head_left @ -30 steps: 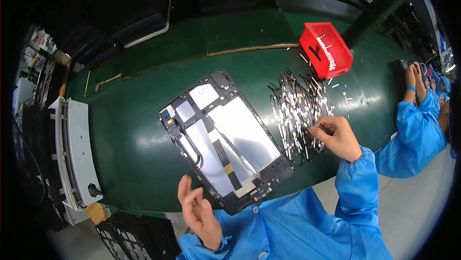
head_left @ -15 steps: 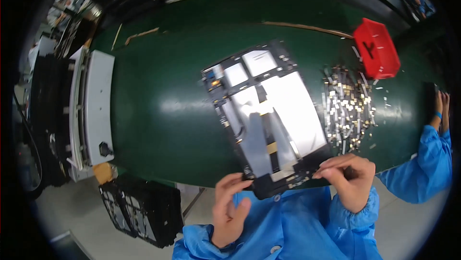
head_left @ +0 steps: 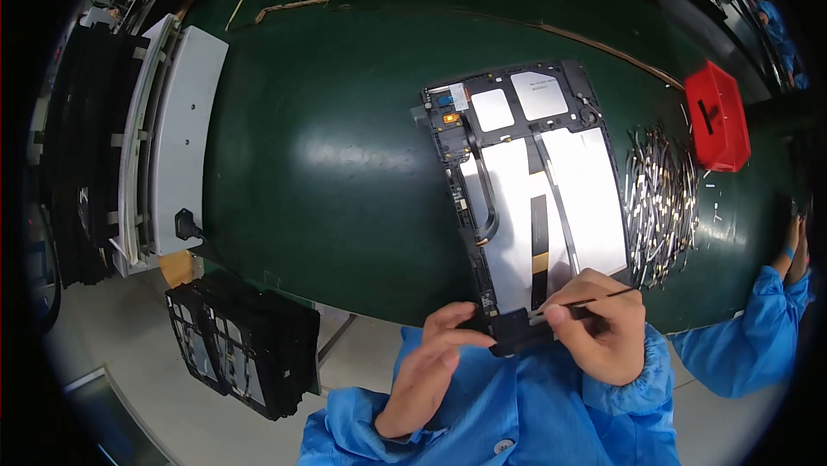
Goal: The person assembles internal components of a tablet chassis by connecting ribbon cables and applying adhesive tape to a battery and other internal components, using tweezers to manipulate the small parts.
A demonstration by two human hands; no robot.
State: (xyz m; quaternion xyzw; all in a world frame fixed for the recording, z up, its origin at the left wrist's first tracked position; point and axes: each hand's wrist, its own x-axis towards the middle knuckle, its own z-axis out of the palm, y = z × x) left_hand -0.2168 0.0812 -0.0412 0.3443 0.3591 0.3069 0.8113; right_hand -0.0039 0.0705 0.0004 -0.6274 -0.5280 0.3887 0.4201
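Tablet point(head_left: 508, 208) lies up-left of right hand point(head_left: 603, 332), long axis near vertical; right pinches thin dark strip point(head_left: 610, 295), left hand point(head_left: 429, 371) loosely open, nothing gripped.

Electronics workshop: green bench point(head_left: 327, 233), opened device point(head_left: 587, 186), red bin point(head_left: 720, 134)

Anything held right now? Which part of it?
Right hand: a thin dark strip, pinched towards its left end. Left hand: at the open device's lower-left corner; whether it grips can't be told.
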